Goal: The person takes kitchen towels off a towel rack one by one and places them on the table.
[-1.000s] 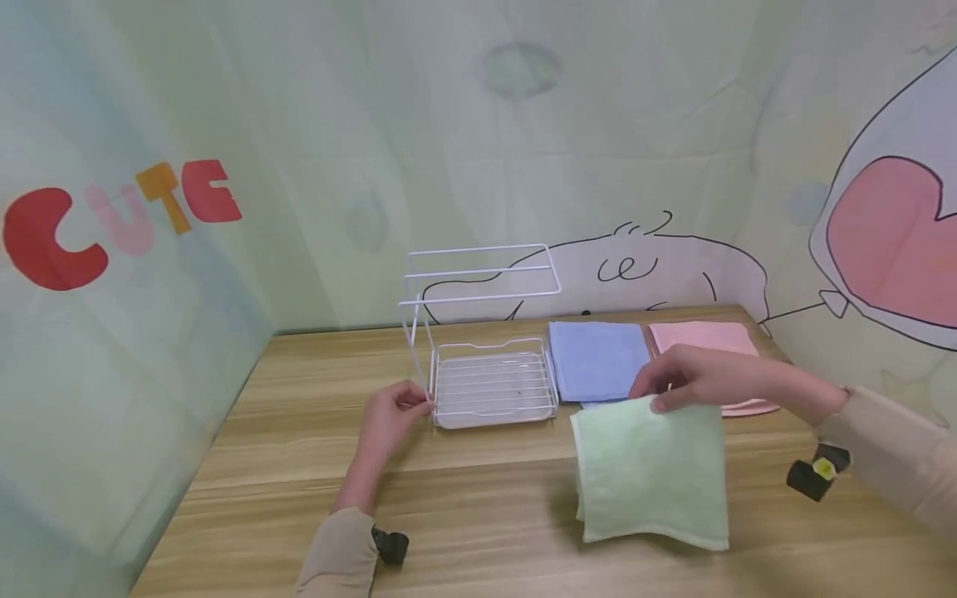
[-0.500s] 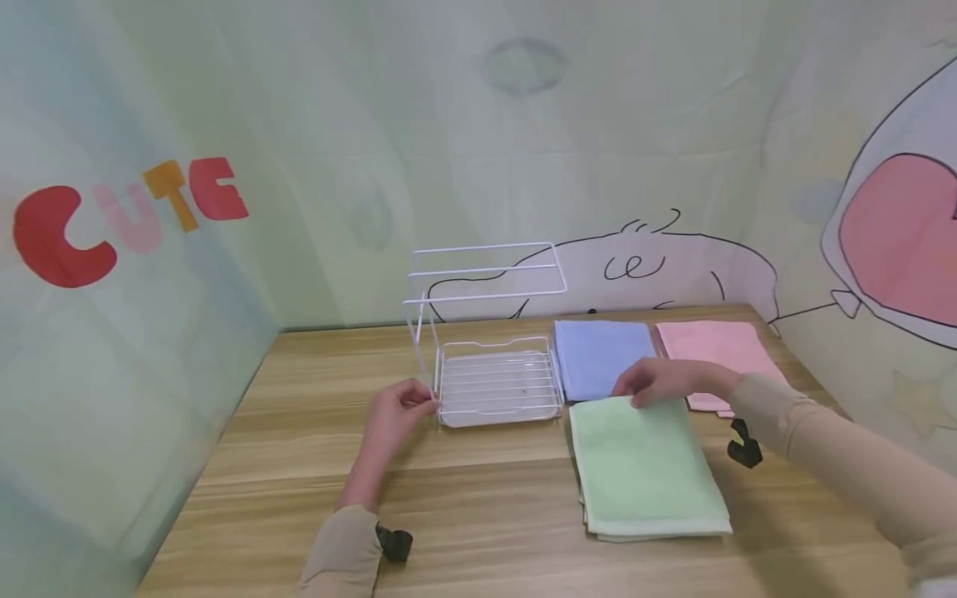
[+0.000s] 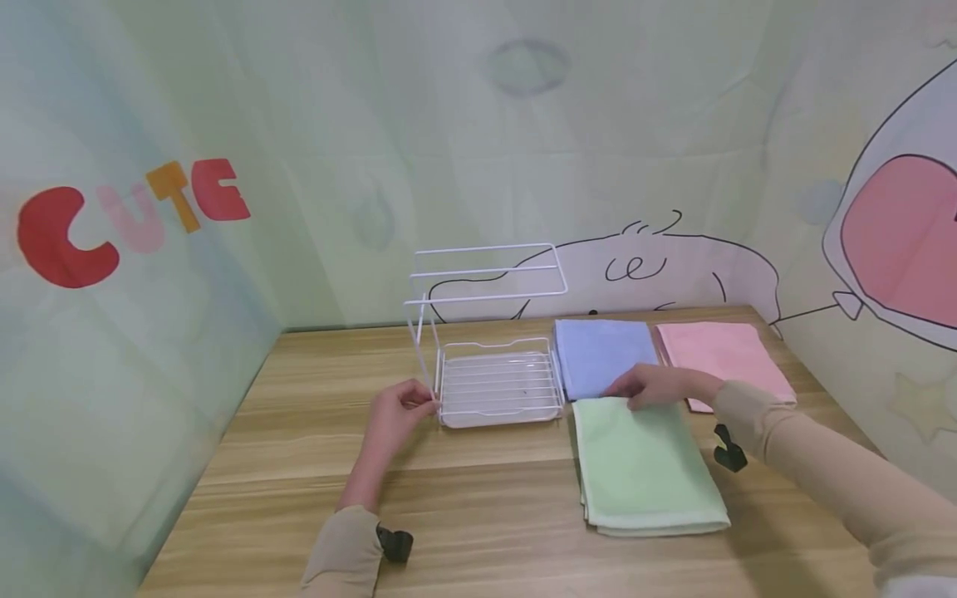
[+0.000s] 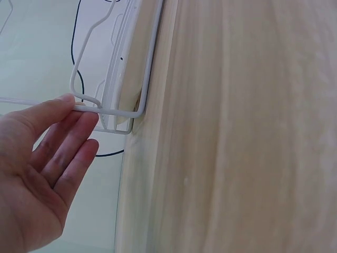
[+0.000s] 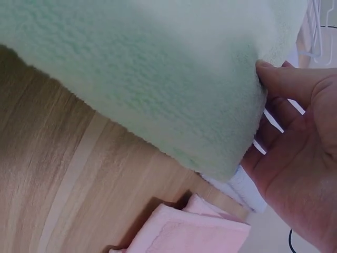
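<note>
A white wire rack (image 3: 486, 298) with a shallow tray (image 3: 497, 421) in its base stands toward the back of the table. My left hand (image 3: 396, 414) pinches the rack's upright at its near left corner; the left wrist view shows thumb and fingertips on the wire (image 4: 120, 112). Right of the rack's front, a folded green towel (image 3: 646, 469) lies flat on the wood. Its far edge is pinched by my right hand (image 3: 656, 386), the thumb on top and the fingers partly hidden beneath the cloth. In the right wrist view the green towel (image 5: 158, 79) fills the upper part.
Behind the green towel lies a folded blue towel (image 3: 604, 357), close beside the rack. A folded pink towel (image 3: 725, 357) lies to its right, near the table's right edge. Printed curtains (image 3: 336, 183) hang behind and at both sides of the wooden table (image 3: 314, 473).
The right hand has lowered the green towel from hanging in the air to flat on the table, and shifted slightly left. The left hand has kept its hold on the rack.
</note>
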Demonstrator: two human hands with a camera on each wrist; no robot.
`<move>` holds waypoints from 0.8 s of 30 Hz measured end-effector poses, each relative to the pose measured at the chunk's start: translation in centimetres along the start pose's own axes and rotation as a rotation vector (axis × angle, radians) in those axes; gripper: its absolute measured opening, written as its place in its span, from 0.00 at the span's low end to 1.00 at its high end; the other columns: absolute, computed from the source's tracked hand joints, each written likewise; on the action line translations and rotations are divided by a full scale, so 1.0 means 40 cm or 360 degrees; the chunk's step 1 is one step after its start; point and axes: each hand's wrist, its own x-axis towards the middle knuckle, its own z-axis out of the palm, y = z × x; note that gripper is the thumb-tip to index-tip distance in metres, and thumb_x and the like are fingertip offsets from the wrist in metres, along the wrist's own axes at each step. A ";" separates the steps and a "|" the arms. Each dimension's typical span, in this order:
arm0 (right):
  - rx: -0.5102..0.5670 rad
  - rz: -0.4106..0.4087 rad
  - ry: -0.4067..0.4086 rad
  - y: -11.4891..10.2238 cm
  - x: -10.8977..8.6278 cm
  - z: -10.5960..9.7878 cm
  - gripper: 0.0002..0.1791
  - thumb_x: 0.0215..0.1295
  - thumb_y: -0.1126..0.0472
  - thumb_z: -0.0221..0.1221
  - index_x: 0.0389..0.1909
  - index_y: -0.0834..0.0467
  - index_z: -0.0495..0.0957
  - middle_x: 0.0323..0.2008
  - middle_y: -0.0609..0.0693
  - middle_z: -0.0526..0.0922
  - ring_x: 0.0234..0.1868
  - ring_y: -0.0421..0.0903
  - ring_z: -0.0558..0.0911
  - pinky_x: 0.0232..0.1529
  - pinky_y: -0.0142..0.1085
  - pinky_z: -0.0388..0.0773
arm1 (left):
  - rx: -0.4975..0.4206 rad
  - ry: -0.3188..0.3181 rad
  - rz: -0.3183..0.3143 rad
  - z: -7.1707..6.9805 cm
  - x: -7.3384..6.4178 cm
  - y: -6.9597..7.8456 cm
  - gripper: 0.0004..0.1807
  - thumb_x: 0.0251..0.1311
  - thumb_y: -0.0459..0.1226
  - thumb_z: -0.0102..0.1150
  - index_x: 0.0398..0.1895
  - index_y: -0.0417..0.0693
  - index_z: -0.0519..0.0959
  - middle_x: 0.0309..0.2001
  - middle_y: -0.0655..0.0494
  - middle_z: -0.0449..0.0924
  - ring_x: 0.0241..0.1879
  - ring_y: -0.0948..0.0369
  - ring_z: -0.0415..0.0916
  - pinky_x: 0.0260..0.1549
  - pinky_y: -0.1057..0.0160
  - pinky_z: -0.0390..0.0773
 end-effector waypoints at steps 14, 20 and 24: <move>-0.0030 0.0049 0.0045 0.023 0.021 -0.009 0.23 0.64 0.66 0.59 0.61 0.52 0.77 0.39 0.46 0.84 0.38 0.41 0.77 0.42 0.33 0.75 | -0.0006 -0.0006 -0.0038 0.000 -0.007 -0.001 0.06 0.52 0.33 0.72 0.30 0.43 0.82 0.35 0.48 0.88 0.33 0.60 0.84 0.38 0.62 0.85; -0.0026 0.0008 0.0097 0.032 0.022 -0.010 0.21 0.63 0.67 0.59 0.58 0.53 0.80 0.41 0.48 0.86 0.39 0.40 0.79 0.44 0.35 0.78 | -0.0024 -0.0004 -0.0031 0.002 -0.005 -0.002 0.06 0.51 0.32 0.72 0.30 0.43 0.82 0.35 0.47 0.89 0.32 0.61 0.84 0.37 0.63 0.85; 0.0016 -0.0001 0.0109 0.034 0.022 -0.010 0.19 0.64 0.67 0.59 0.56 0.56 0.81 0.50 0.51 0.87 0.49 0.44 0.83 0.56 0.44 0.81 | -0.0034 0.0000 -0.0012 0.001 -0.002 -0.003 0.06 0.51 0.32 0.72 0.30 0.43 0.83 0.34 0.47 0.89 0.31 0.62 0.83 0.35 0.67 0.84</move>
